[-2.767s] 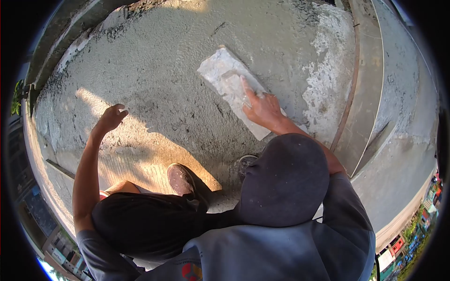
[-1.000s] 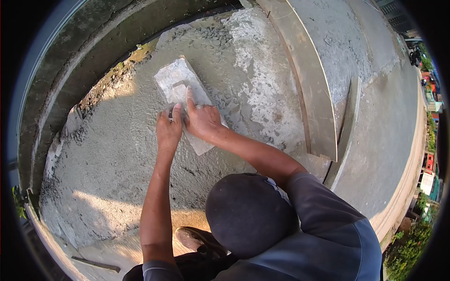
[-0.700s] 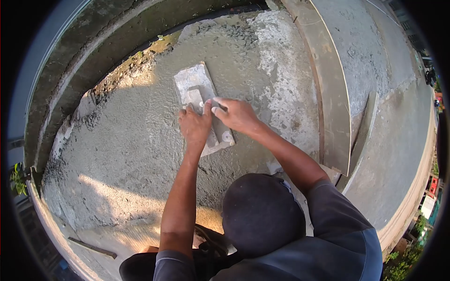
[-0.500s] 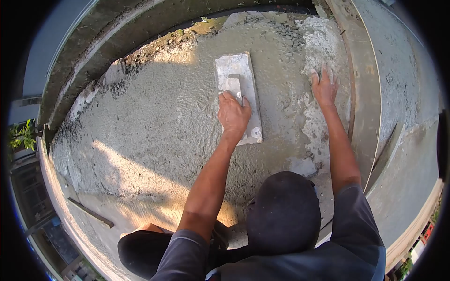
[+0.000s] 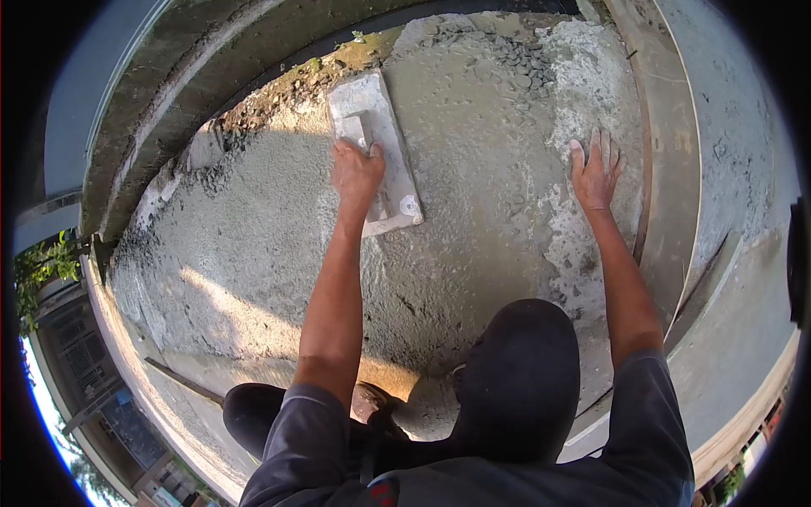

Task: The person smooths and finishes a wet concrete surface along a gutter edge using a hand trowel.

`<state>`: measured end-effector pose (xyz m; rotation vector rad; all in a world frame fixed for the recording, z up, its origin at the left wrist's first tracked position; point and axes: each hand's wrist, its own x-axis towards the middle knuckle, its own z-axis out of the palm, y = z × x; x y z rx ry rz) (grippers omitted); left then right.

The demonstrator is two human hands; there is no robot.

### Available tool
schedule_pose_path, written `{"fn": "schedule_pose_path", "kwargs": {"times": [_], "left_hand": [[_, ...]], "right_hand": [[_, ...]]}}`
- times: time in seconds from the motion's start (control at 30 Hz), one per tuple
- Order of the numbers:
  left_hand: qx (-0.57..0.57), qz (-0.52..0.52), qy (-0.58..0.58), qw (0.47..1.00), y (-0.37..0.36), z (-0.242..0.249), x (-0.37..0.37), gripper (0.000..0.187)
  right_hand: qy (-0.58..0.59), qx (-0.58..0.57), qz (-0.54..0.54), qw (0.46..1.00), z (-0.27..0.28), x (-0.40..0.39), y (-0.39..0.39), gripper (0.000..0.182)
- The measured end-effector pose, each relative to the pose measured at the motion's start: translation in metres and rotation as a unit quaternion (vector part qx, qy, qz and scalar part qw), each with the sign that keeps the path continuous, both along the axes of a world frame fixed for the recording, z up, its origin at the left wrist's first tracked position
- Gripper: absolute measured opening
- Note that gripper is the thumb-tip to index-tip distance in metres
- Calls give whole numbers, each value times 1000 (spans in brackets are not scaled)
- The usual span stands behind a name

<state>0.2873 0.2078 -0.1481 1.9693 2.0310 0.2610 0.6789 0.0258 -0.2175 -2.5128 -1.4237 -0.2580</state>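
Observation:
My left hand [image 5: 357, 171] is wrapped round the handle of a plastering float [image 5: 390, 139], a long rectangular board smeared with pale cement. The float lies on wet grey concrete [image 5: 465, 186], tilted a little to the left at its far end. Part of the handle is hidden under my fingers. Over on the right, my right hand [image 5: 595, 173] rests with fingers spread on a rough, whitish dried strip [image 5: 583, 80] beside the wet surface.
A raised concrete edge [image 5: 672, 144] runs along the right side. Loose rubble [image 5: 308, 89] and a curved wall [image 5: 152, 127] border the far left. A wooden strip [image 5: 184, 380] lies at lower left. My knee [image 5: 524, 372] is close in front.
My left hand has slid the float to the left and slightly away across the concrete, turning it a little. My right hand stays on the whitish strip with its fingers spread.

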Motion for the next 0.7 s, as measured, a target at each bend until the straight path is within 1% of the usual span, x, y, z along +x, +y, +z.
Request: {"fn": "schedule_pose_path", "kwargs": {"times": [0.13, 0.2, 0.27, 0.3, 0.37, 0.43, 0.5, 0.57, 0.7], "left_hand": [[-25, -78, -7, 997, 30, 8, 78, 56], [-12, -136, -33, 990, 29, 1, 109, 56], [-53, -144, -45, 987, 2, 19, 122, 57], [-70, -152, -52, 985, -11, 31, 125, 57], [-51, -99, -52, 992, -43, 49, 100, 55], [-39, -33, -24, 998, -54, 48, 54, 51], [-39, 30, 18, 999, -48, 34, 18, 51], [-7, 15, 37, 999, -18, 1, -2, 52], [-7, -75, 17, 997, 54, -2, 60, 56]], "right_hand": [[0, -1, 2, 1000, 3, -2, 2, 67], [-7, 9, 5, 1000, 1, -2, -2, 67], [-10, 11, 12, 1000, 2, -2, 0, 66], [-10, 10, 12, 1000, 4, 1, 2, 66], [-4, 10, 15, 1000, 5, 1, 2, 66], [4, 13, 15, 1000, 8, -1, 1, 65], [3, 21, 17, 1000, 9, -1, 1, 65], [-4, 23, 18, 1000, 9, 0, 2, 64], [0, 18, 18, 1000, 10, -1, 0, 64]]}}
